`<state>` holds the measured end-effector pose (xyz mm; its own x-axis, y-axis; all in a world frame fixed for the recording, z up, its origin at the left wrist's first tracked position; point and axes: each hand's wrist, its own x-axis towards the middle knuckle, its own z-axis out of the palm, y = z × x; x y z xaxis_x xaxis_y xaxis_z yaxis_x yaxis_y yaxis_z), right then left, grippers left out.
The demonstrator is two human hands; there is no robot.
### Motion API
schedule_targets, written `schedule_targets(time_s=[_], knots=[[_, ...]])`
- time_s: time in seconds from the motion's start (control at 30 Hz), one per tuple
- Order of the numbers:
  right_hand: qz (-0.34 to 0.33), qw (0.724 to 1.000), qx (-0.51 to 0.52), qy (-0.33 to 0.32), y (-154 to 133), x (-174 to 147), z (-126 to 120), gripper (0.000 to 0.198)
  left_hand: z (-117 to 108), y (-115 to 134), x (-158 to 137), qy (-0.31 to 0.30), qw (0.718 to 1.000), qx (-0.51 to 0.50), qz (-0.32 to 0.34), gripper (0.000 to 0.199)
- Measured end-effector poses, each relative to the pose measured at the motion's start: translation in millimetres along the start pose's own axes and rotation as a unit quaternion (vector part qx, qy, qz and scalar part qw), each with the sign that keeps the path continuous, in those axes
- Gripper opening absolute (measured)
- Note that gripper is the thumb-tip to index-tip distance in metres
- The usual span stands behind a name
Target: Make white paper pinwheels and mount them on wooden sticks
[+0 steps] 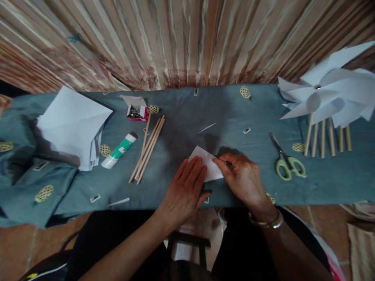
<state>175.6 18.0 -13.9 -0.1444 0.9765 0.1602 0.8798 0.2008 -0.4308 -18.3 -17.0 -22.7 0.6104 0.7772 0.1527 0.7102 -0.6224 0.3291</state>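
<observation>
A small folded piece of white paper (pixel 214 171) lies on the cloth-covered table in front of me. My left hand (pixel 187 185) rests flat across its left part, fingers stretched out and pressing it down. At the right edge, my right hand (pixel 241 171) is closed, with thumb and curled fingers pinching the paper. A bracelet circles my right wrist. Beyond the paper lies a thin white paper sliver (pixel 207 128). Green-handled scissors (pixel 285 162) rest to the right of my right hand, blades pointing away from me.
Wooden sticks (pixel 150 150), a glue stick (pixel 119 151) and an open red box of metal fasteners (pixel 137 112) lie left. Farther left is a stack of white paper (pixel 73 121). Paper pinwheels (pixel 325 91) on sticks lie at right. Another paper sliver (pixel 118 201) is near the front edge.
</observation>
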Motion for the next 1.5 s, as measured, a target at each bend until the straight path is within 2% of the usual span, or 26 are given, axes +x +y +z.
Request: schedule_targets(time_s=[0.3, 0.53, 0.67, 0.77, 0.93, 1.07, 1.27, 1.5], knots=[[-0.016, 0.999, -0.027, 0.012, -2, 1, 1, 0.048, 2, -1, -2, -0.006, 1.000, -0.007, 0.002, 0.062], [-0.021, 0.998, -0.053, 0.028, -2, -5, -2, 0.035, 8, -1, -5, -0.025, 1.000, 0.013, 0.008, 0.075], [-0.036, 0.995, -0.072, 0.063, -8, -17, -1, 0.052, 11, -1, -6, -0.014, 0.999, 0.033, 0.013, 0.080], [-0.043, 0.994, -0.078, 0.065, -19, -29, 5, 0.060, 12, -1, -6, -0.009, 0.999, 0.041, 0.016, 0.082], [-0.010, 0.997, -0.055, 0.055, -29, -44, 20, 0.067, 12, -3, -6, -0.010, 0.999, 0.033, 0.019, 0.080], [0.018, 0.997, -0.040, 0.061, -14, -50, 21, 0.067, 14, -3, -7, -0.005, 0.999, 0.042, 0.017, 0.084], [0.068, 0.989, -0.045, 0.127, 23, -54, 9, 0.062, 16, -5, -7, 0.017, 0.998, 0.047, 0.027, 0.087], [0.082, 0.988, -0.018, 0.131, 29, -54, 8, 0.055, 10, -3, -5, -0.012, 0.999, 0.026, 0.027, 0.067]])
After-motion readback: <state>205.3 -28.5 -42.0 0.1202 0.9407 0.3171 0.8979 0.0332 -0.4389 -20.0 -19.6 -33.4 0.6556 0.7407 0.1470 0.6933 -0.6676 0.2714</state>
